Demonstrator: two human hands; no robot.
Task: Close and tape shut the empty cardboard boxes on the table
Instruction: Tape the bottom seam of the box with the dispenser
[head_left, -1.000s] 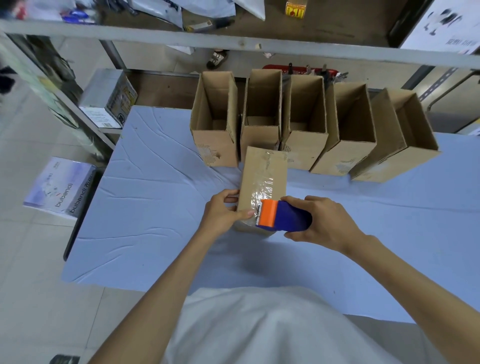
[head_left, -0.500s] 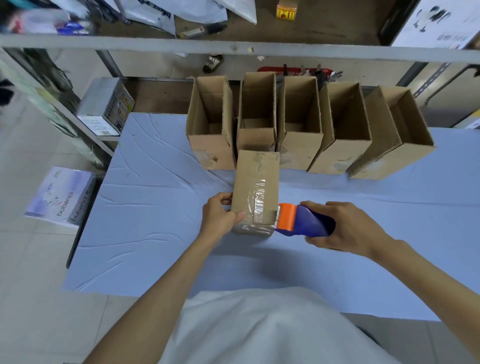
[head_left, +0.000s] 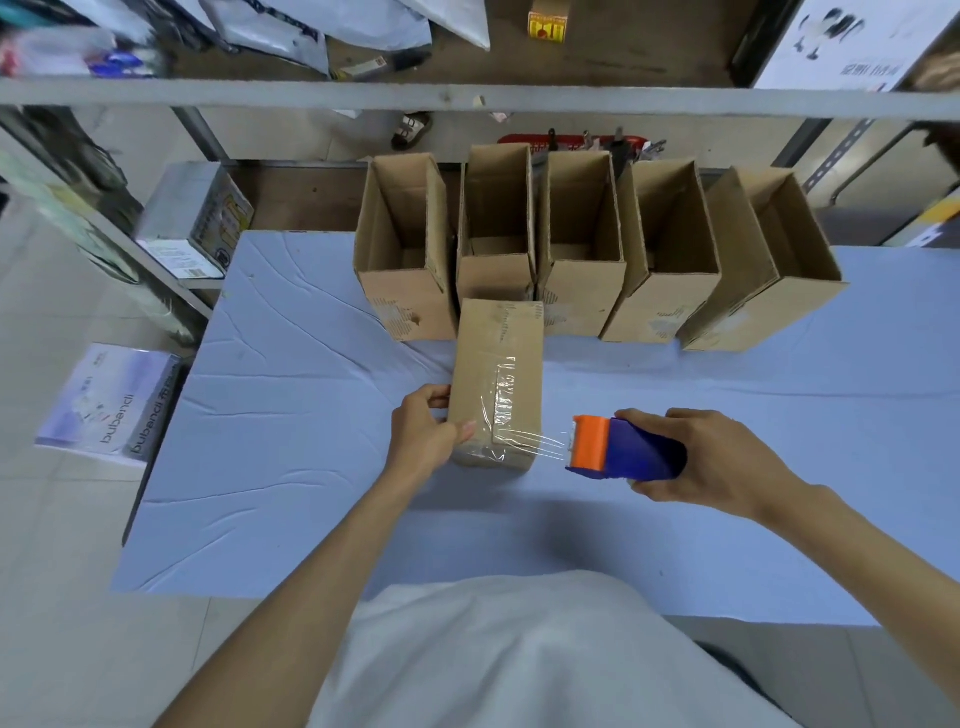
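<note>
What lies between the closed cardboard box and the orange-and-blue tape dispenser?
In the head view, a stretched strip of clear tape runs from the cardboard box to the tape dispenser.

Just behind the closed box (head_left: 496, 379) a row of five open boxes (head_left: 582, 306) stands close together, so I find no passage there. On the right of the box a strip of tape (head_left: 555, 446) is stretched to the dispenser (head_left: 623, 452) and bars the way. The table (head_left: 291, 415) to the left and near me is bare cloth. A shelf bar (head_left: 467, 98) crosses above the row.
</note>
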